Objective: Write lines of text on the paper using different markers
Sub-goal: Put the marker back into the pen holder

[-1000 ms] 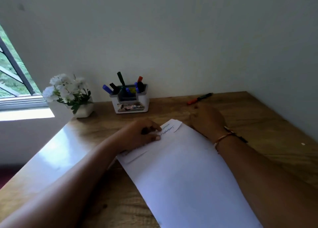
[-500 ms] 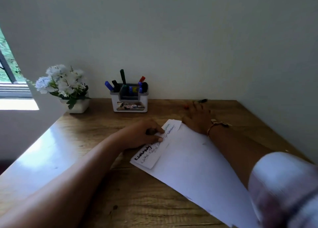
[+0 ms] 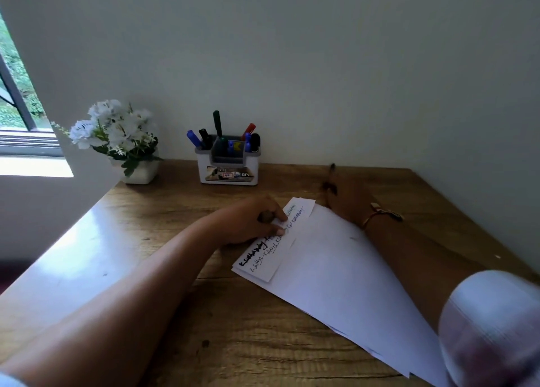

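The white sheet of paper (image 3: 336, 269) was laid slantwise on the brown wooden worktop (image 3: 175, 211), running from the middle of the view toward five o'clock, with further sheets showing beneath its lower edge. Its upper-left margin was turned over into a narrow folded strip (image 3: 264, 267), on which lines in thick black and thinner dark ink were seen; the words were not legible. The strip was pinned by the left hand (image 3: 251, 220), its fingers bent and drawn close together, their tips pressed onto the paper.

At one o'clock from the strip, just past the sheet's top corner, the right hand (image 3: 344, 196) was stretched over a dark slim marker (image 3: 332, 169). Blur hid the fingers, so it could not be told whether they were apart or clamped on the marker. A gold bracelet (image 3: 377, 214) was worn on that wrist.

The step was judged to be the fetching of a fresh marker. It would be done well if the strip were held flat so the sheet was not dragged, and if the new line were set parallel to the written ones, clear of any wet ink.

At eleven o'clock a white-and-grey marker holder (image 3: 228, 173) was stood against the wall; at ten o'clock, a white pot of white flowers (image 3: 140, 172).
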Demonstrator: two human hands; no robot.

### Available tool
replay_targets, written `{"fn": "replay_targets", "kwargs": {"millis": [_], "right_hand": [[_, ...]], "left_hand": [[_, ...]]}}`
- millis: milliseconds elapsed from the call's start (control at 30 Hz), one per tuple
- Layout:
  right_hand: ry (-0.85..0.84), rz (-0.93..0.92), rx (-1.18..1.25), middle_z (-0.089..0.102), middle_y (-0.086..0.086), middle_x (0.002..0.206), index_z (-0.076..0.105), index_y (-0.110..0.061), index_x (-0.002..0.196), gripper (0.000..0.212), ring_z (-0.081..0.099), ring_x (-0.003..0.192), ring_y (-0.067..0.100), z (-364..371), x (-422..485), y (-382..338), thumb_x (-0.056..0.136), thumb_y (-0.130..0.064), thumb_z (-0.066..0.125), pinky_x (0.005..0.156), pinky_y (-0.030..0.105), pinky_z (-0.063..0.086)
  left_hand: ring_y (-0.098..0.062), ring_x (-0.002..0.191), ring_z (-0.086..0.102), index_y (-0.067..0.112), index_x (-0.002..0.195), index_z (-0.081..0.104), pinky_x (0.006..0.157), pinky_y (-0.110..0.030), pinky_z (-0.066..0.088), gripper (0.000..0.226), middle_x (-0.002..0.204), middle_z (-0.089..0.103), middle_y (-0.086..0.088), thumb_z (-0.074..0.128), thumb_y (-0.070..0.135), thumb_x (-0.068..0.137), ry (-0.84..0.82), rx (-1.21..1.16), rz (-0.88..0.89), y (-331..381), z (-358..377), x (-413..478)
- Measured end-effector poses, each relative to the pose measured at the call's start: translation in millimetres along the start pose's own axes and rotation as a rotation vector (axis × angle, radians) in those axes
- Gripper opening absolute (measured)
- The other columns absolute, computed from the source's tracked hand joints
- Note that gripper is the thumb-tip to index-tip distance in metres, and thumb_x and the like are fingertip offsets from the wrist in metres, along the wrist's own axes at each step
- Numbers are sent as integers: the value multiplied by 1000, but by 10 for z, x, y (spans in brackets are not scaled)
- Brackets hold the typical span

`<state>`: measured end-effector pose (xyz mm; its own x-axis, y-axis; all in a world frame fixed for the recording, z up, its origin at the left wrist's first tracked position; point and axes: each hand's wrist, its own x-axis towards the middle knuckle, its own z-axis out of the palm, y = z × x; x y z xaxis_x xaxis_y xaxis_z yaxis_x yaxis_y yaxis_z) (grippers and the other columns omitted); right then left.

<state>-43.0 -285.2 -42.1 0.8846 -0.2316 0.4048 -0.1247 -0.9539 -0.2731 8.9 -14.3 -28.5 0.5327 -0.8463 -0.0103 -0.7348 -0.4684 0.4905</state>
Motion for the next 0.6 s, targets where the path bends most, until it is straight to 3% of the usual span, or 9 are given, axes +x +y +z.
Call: {"fn": "replay_targets", "kwargs": {"millis": [67, 200, 300, 400, 500, 600], "right_hand": [[0, -10, 49, 74, 18, 99, 75, -7, 108, 25, 67, 90, 35, -30, -18, -3, 89, -3, 61, 66, 22, 32], [-48, -11, 95, 73, 19, 114, 74, -3, 113, 23, 65, 108, 34, -108, -15, -9, 93, -8, 65, 86, 30, 46], [-100, 5, 50, 72, 16, 118, 75, -6, 114, 22, 63, 113, 34, -167, 8, -63, 95, -12, 65, 85, 25, 39], [-157, -47, -100, 71, 14, 119, 75, -11, 114, 23, 62, 112, 33, -211, 3, -169, 99, -19, 60, 88, 30, 41], [-38, -116, -145, 71, 15, 106, 72, -8, 107, 23, 61, 102, 33, -278, -34, -380, 102, -19, 52, 75, 34, 42], [213, -228, -45, 58, 2, 75, 62, -11, 105, 20, 58, 73, 27, -438, -145, -755, 105, -23, 46, 54, 30, 29]], "left_hand": [[-7, 108, 54, 38, 122, 63, 98, -34, 48, 35, 119, 52, 18, 67, 45, 88, -6, 0, -4, 14, -6, -6], [-9, 111, 54, 38, 123, 63, 100, -35, 47, 34, 127, 55, 14, 67, 42, 89, -19, -8, -10, 43, -35, -28], [-9, 112, 54, 37, 123, 62, 100, -32, 46, 33, 132, 56, 10, 67, 39, 91, -34, 8, 12, 41, -71, -49], [-10, 116, 54, 39, 123, 62, 102, -33, 46, 34, 134, 55, 12, 69, 37, 90, -71, -10, 7, 13, -108, -66], [-9, 122, 52, 43, 122, 63, 105, -35, 44, 36, 136, 54, 16, 71, 36, 88, -118, -49, 4, -29, -152, -84], [-9, 125, 51, 48, 118, 64, 107, -35, 42, 35, 138, 53, 20, 73, 37, 86, -157, -64, 19, -60, -197, -113]]}}
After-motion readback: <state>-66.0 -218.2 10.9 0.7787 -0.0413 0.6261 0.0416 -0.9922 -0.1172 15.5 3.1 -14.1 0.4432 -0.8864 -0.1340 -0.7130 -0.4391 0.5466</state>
